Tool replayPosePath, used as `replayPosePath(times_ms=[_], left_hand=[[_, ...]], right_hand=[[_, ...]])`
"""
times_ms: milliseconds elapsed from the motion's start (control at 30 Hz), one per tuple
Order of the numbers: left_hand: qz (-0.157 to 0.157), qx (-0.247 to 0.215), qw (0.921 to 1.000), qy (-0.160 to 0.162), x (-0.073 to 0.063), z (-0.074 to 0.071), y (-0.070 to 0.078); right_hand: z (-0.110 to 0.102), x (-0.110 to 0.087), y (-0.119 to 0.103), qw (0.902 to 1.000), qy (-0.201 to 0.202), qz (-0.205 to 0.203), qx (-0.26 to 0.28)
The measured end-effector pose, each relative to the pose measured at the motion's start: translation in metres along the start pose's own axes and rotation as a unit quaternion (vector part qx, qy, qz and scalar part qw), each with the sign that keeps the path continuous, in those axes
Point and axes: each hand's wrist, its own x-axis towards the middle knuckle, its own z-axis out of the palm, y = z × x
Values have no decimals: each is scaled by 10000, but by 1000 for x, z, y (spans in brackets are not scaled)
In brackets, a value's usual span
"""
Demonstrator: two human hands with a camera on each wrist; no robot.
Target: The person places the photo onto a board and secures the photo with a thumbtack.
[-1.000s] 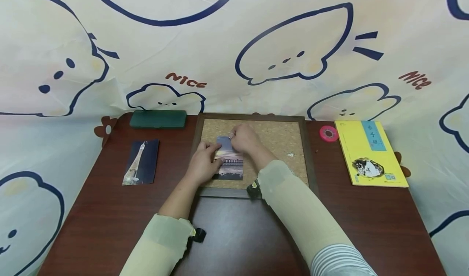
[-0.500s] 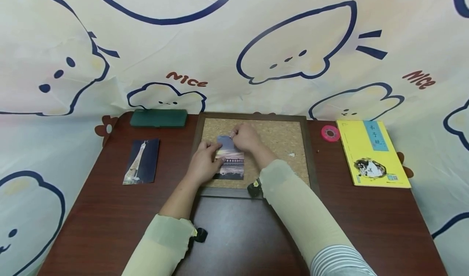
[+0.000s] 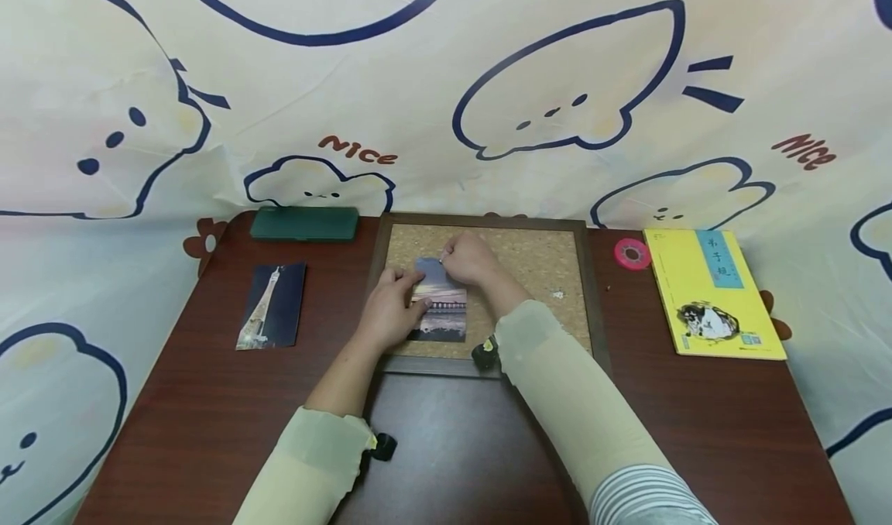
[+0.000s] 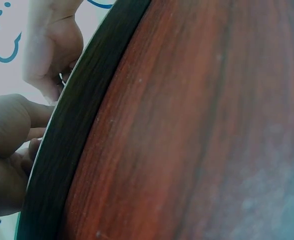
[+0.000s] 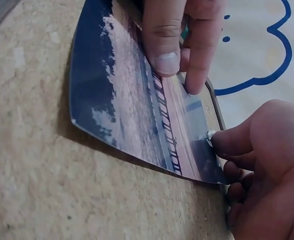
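Observation:
A photo of a pink-and-purple sky over a railing (image 3: 444,320) lies upright on a framed cork board (image 3: 523,262). My left hand (image 3: 390,308) rests on its left side, thumb and fingertips pressing the surface. At the photo's top right corner, my right hand (image 3: 471,260) pinches a small clear push pin (image 5: 210,135), mostly covered by the fingers. The photo's lower edge curls up off the cork in the right wrist view. In the left wrist view, both hands show partly behind the board's dark frame (image 4: 82,105).
A tower photo (image 3: 272,308) lies left of the board, below a green case (image 3: 304,224). To the right are a pink tape roll (image 3: 632,254) and a yellow book (image 3: 711,300). Small clear pieces (image 3: 557,294) sit on the cork's right side.
The head view has drifted slightly, so the scene sits a little further right. Both hands keep their places on the photo.

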Motion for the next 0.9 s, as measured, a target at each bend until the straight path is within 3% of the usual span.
replayPosePath(times_ms=[300,600,900], left_hand=[[26,0,10000,9,1,1,-2],[37,20,10000,27,2,4,-3],[60,56,9998,167,2,7,-1]], right_hand=[[1,0,0,9999,95,-44,-42],[10,0,5,9986,451,119,-264],[7,-9,37,9961,138,-820,290]])
